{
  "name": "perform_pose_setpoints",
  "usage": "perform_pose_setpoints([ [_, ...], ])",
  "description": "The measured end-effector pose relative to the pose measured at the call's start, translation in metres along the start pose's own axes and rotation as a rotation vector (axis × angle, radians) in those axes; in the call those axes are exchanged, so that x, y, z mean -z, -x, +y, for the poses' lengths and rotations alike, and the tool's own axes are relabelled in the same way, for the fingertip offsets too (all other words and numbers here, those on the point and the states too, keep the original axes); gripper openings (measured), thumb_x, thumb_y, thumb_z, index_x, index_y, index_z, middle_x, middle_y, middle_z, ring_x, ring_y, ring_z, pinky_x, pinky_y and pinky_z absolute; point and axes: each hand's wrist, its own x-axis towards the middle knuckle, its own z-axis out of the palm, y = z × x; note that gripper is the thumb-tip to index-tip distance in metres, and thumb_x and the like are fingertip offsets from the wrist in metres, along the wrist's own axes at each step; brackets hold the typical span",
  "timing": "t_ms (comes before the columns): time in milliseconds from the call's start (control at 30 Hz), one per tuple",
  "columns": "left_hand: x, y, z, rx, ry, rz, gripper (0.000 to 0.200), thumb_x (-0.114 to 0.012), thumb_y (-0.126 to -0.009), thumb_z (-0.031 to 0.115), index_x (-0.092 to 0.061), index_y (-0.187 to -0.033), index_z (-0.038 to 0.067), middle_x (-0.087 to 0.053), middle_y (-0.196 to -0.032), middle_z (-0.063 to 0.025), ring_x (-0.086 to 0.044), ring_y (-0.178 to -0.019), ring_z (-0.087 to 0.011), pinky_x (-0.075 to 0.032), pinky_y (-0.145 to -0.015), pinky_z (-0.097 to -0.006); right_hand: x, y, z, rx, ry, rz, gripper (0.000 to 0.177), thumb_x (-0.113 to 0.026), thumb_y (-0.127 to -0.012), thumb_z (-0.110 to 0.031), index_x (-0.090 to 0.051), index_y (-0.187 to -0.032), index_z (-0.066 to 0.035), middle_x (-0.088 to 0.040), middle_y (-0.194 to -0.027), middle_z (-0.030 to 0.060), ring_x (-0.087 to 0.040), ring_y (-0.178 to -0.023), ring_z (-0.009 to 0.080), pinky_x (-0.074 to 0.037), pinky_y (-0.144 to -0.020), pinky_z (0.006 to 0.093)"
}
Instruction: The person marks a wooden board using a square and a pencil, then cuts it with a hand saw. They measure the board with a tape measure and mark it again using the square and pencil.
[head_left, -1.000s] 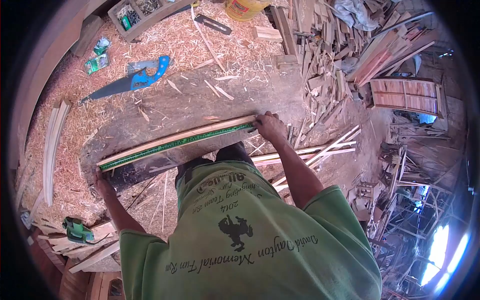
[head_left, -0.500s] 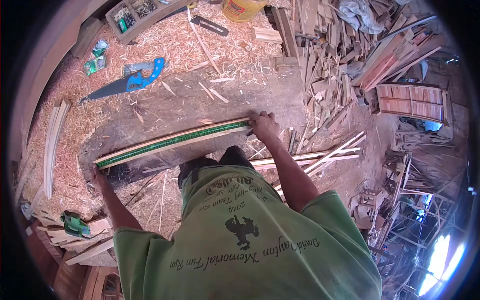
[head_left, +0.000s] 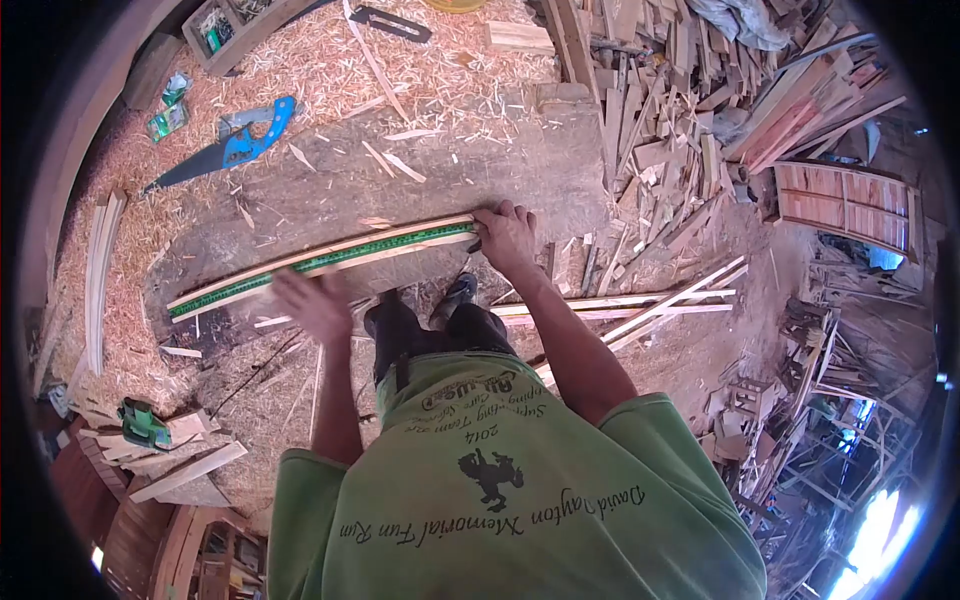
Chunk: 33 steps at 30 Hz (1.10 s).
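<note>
A green measuring tape (head_left: 345, 254) with dark markings is stretched along a long, narrow wooden strip (head_left: 425, 240) on the worn wooden workbench (head_left: 330, 190). At the strip's right end, my right hand (head_left: 507, 238) is closed, thumb and fingers pinching the tape there. My left hand (head_left: 315, 303) is smeared by motion, its fingers stretched out at the near edge of the strip, left of the middle. The left end of tape and strip lies free of any hand.
A blue-handled saw (head_left: 228, 148) lies on shavings beyond the strip. Curved wooden pieces (head_left: 102, 280) rest at the left, near a green power tool (head_left: 145, 424). A wooden compartment box (head_left: 225, 50) stands at the back. Scrap wood (head_left: 650, 150) is heaped on the right.
My left hand has let go of the left end and moved right along the strip. My right hand stays at the right end. The view has shifted a little.
</note>
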Motion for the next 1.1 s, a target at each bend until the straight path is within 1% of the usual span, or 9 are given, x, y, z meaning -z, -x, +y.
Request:
perform_pose_setpoints([
  [100,0.025,0.033,0.094,-0.222,0.125,-0.089,0.094,-0.051,-0.108,0.062,-0.025,-0.170,-0.005,-0.025,-0.172,-0.0370,-0.025,-0.160,-0.0561,-0.019,-0.129,-0.0692,-0.002,0.000,0.010,0.010,-0.021,-0.048,0.029,-0.075,-0.092,-0.024,-0.084,-0.119,-0.030,-0.065,-0.124,0.0113,-0.057,-0.123,0.0388,-0.039,-0.109,0.0561],
  [167,0.040,0.042,0.137,-0.321,0.294,-0.161,0.091,-0.066,-0.101,0.051,-0.030,-0.171,0.007,-0.029,-0.166,-0.0415,-0.026,-0.156,-0.0603,-0.020,-0.128,-0.0708,-0.003,-0.001,0.016,0.026,-0.017,-0.061,0.031,-0.075,-0.091,-0.023,-0.084,-0.119,-0.031,-0.065,-0.126,0.0107,-0.056,-0.125,0.0383,-0.038,-0.110,0.0558],
  [367,0.056,0.050,0.207,-0.434,0.168,-0.378,0.089,-0.075,-0.095,0.035,-0.032,-0.173,0.036,-0.030,-0.157,-0.0506,-0.024,-0.151,-0.0710,-0.021,-0.125,-0.0754,0.016,-0.009,0.013,0.044,0.024,-0.157,0.031,-0.069,-0.096,-0.026,-0.083,-0.122,-0.033,-0.066,-0.127,0.0112,-0.058,-0.124,0.0396,-0.039,-0.110,0.0552],
  [600,0.066,0.050,0.233,-0.391,-0.032,-0.505,0.106,-0.082,-0.086,0.059,-0.023,-0.173,0.046,-0.023,-0.161,-0.0520,-0.018,-0.151,-0.0753,-0.021,-0.122,-0.0796,-0.008,-0.012,0.032,0.129,-0.084,-0.054,0.039,-0.070,-0.096,-0.031,-0.076,-0.135,-0.030,-0.069,-0.129,0.0137,-0.064,-0.125,0.0397,-0.042,-0.108,0.0643],
  [667,0.055,0.053,0.229,-0.397,0.016,-0.515,0.113,-0.083,-0.083,0.064,-0.017,-0.174,0.047,-0.019,-0.163,-0.0526,-0.016,-0.151,-0.0758,-0.023,-0.120,-0.0817,-0.027,-0.024,0.045,0.102,-0.292,-0.198,0.047,-0.070,-0.095,-0.029,-0.070,-0.143,-0.029,-0.064,-0.144,0.0125,-0.056,-0.138,0.0396,-0.027,-0.123,0.0722],
  [800,0.062,0.052,0.231,-0.393,-0.063,-0.541,0.115,-0.084,-0.083,0.062,-0.015,-0.174,0.046,-0.018,-0.163,-0.0530,-0.016,-0.150,-0.0768,-0.023,-0.119,-0.0834,0.019,-0.012,0.030,0.106,-0.450,-0.129,0.051,-0.074,-0.094,-0.022,-0.069,-0.145,-0.020,-0.067,-0.141,0.0150,-0.059,-0.138,0.0374,-0.037,-0.121,0.0635],
  [900,0.049,0.055,0.233,-0.405,-0.098,-0.490,0.116,-0.083,-0.085,0.059,-0.011,-0.174,0.047,-0.017,-0.161,-0.0544,-0.016,-0.148,-0.0786,-0.024,-0.117,-0.0836,0.108,0.013,0.002,0.069,-1.050,0.201,0.043,-0.071,-0.099,-0.012,-0.070,-0.141,-0.007,-0.071,-0.139,0.0109,-0.066,-0.132,0.0307,-0.050,-0.113,0.0400],
  [933,0.047,0.057,0.228,-0.413,-0.098,-0.472,0.116,-0.082,-0.085,0.058,-0.009,-0.174,0.047,-0.017,-0.160,-0.0550,-0.016,-0.148,-0.0795,-0.024,-0.117,-0.0836,0.162,0.028,-0.004,0.123,-1.194,0.246,0.035,-0.065,-0.106,-0.015,-0.071,-0.139,-0.006,-0.066,-0.149,0.0182,-0.062,-0.140,0.0334,-0.047,-0.120,0.0451],
  [1100,0.050,0.056,0.229,-0.414,-0.036,-0.469,0.114,-0.085,-0.085,0.050,-0.014,-0.174,0.047,-0.017,-0.160,-0.0541,-0.015,-0.148,-0.0794,-0.024,-0.116,-0.0847,0.340,0.104,-0.018,0.860,-1.258,0.193,0.036,-0.064,-0.104,-0.011,-0.071,-0.139,-0.005,-0.065,-0.133,0.0134,-0.060,-0.124,0.0272,-0.046,-0.107,0.0404],
])
